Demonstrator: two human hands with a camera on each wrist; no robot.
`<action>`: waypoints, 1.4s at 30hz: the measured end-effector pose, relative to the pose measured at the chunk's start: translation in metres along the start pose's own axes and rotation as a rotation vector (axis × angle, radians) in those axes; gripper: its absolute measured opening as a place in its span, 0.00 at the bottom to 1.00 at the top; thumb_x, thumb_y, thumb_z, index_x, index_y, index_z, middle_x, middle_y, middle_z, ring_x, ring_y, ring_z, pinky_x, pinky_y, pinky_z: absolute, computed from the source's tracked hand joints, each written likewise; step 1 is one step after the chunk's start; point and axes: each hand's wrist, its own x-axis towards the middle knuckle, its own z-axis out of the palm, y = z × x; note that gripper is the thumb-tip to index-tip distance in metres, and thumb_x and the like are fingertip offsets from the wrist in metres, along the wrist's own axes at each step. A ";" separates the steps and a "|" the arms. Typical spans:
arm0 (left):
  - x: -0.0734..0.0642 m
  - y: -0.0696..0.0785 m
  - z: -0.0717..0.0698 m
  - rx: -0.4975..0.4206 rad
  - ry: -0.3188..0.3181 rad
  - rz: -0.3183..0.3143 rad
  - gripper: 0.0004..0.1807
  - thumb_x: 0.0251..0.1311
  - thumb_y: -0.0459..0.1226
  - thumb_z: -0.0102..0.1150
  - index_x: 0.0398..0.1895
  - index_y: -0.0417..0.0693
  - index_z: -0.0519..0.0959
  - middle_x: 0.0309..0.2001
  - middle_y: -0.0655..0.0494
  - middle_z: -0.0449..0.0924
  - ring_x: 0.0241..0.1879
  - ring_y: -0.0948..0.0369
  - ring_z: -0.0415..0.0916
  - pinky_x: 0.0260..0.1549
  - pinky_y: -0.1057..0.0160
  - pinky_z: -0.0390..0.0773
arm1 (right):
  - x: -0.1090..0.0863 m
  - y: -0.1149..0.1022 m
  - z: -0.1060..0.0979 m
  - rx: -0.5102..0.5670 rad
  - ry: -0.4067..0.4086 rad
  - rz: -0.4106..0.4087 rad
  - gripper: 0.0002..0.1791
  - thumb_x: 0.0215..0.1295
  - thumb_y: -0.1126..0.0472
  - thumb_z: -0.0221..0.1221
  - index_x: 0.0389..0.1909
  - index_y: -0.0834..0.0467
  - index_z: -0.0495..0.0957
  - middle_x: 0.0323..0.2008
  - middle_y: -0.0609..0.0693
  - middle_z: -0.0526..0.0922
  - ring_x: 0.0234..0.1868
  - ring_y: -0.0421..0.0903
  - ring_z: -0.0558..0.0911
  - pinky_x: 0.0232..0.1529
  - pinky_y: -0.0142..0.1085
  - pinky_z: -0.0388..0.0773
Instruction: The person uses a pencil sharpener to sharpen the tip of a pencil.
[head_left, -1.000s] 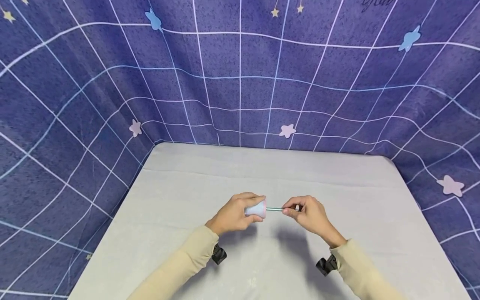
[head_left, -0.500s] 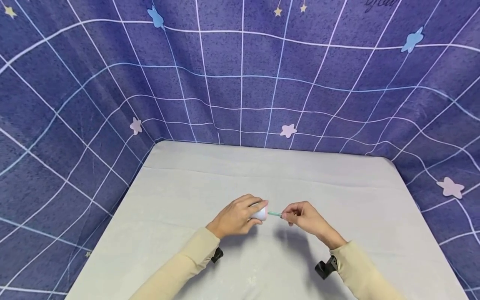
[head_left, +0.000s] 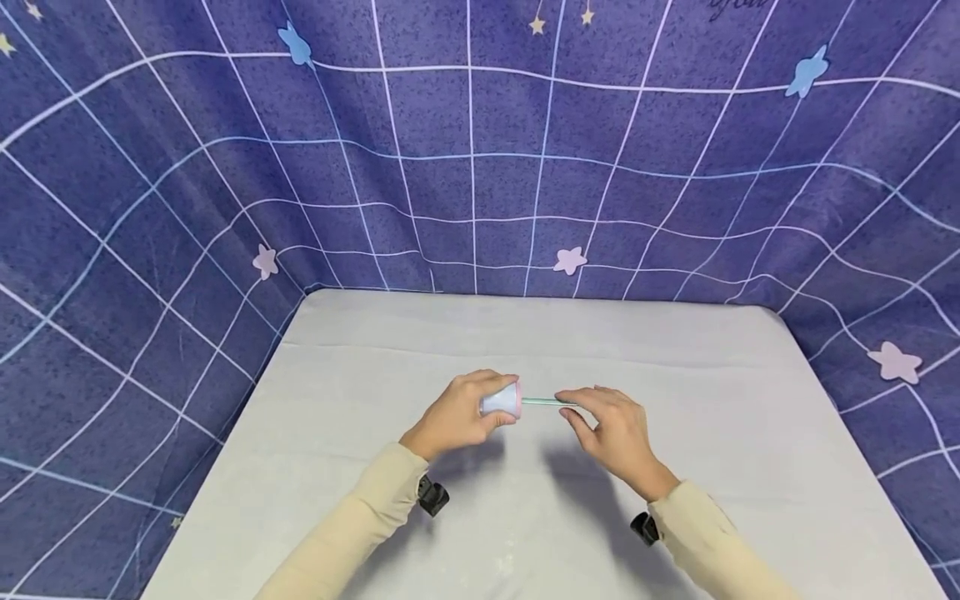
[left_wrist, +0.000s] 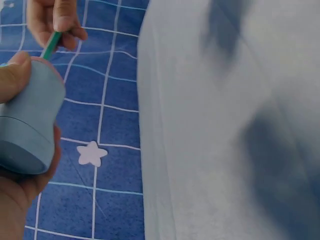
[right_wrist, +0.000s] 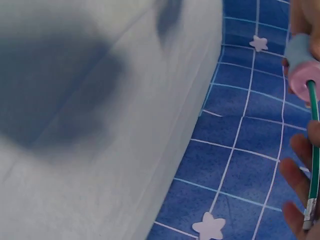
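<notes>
Pale blue, pink and green, right here between my cream sleeves (head_left: 337, 525)!
Pale blue it is on the sharpener (left_wrist: 37, 100), with a thin dark line around it and a pink face (right_wrist: 298, 81), and here's the green pencil (right_wrist: 314, 107), pale streak along it, silver ferrule (right_wrist: 311, 205), whitish eraser (right_wrist: 307, 220). Black on my wrist cameras (head_left: 433, 497), off-white across the table (head_left: 405, 329), blue-grey in the shadows (left_wrist: 285, 170), and now the curtain (head_left: 435, 108): violet-blue, speckled darker, gridded in white and light blue, dotted with lilac-pink stars (head_left: 570, 260), sky-blue stars (head_left: 296, 44) and yellow stars (head_left: 537, 26), dark lettering (head_left: 738, 7) up top!
</notes>
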 end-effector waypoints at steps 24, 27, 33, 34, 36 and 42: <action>0.002 -0.002 0.000 -0.435 -0.139 -0.289 0.22 0.52 0.35 0.69 0.51 0.36 0.80 0.41 0.44 0.85 0.34 0.66 0.76 0.36 0.68 0.78 | 0.008 0.001 -0.007 0.004 0.068 -0.253 0.11 0.67 0.54 0.57 0.30 0.53 0.86 0.18 0.39 0.79 0.13 0.31 0.65 0.13 0.21 0.60; -0.001 -0.002 0.009 -0.415 -0.107 -0.265 0.24 0.51 0.35 0.69 0.53 0.37 0.79 0.43 0.43 0.84 0.33 0.64 0.75 0.32 0.68 0.77 | 0.009 -0.001 -0.011 0.022 -0.030 -0.156 0.02 0.56 0.58 0.65 0.28 0.51 0.86 0.18 0.37 0.79 0.13 0.29 0.65 0.13 0.21 0.60; -0.008 0.003 0.022 -0.159 0.011 -0.025 0.28 0.47 0.36 0.72 0.55 0.38 0.78 0.45 0.48 0.83 0.38 0.62 0.78 0.35 0.69 0.78 | 0.018 0.003 -0.025 0.344 -0.411 0.315 0.05 0.54 0.63 0.67 0.33 0.57 0.87 0.19 0.43 0.83 0.15 0.29 0.66 0.15 0.26 0.61; -0.007 0.004 0.023 -0.098 0.031 0.034 0.29 0.47 0.36 0.73 0.55 0.38 0.78 0.46 0.49 0.83 0.40 0.61 0.79 0.38 0.69 0.79 | 0.021 0.006 -0.028 0.434 -0.476 0.400 0.06 0.56 0.64 0.65 0.34 0.61 0.87 0.18 0.46 0.82 0.15 0.30 0.66 0.16 0.26 0.60; -0.005 0.007 0.023 0.032 0.071 0.158 0.29 0.46 0.38 0.73 0.55 0.38 0.78 0.47 0.48 0.82 0.44 0.59 0.79 0.42 0.68 0.79 | 0.026 0.011 -0.031 0.606 -0.600 0.546 0.10 0.60 0.65 0.62 0.37 0.69 0.84 0.16 0.47 0.80 0.14 0.31 0.64 0.16 0.26 0.59; -0.004 0.008 0.017 0.300 0.079 0.400 0.29 0.47 0.39 0.73 0.53 0.38 0.78 0.46 0.50 0.81 0.45 0.60 0.77 0.48 0.69 0.77 | 0.027 0.019 -0.031 0.874 -0.799 0.765 0.16 0.64 0.65 0.58 0.42 0.77 0.79 0.16 0.41 0.76 0.11 0.32 0.56 0.14 0.24 0.53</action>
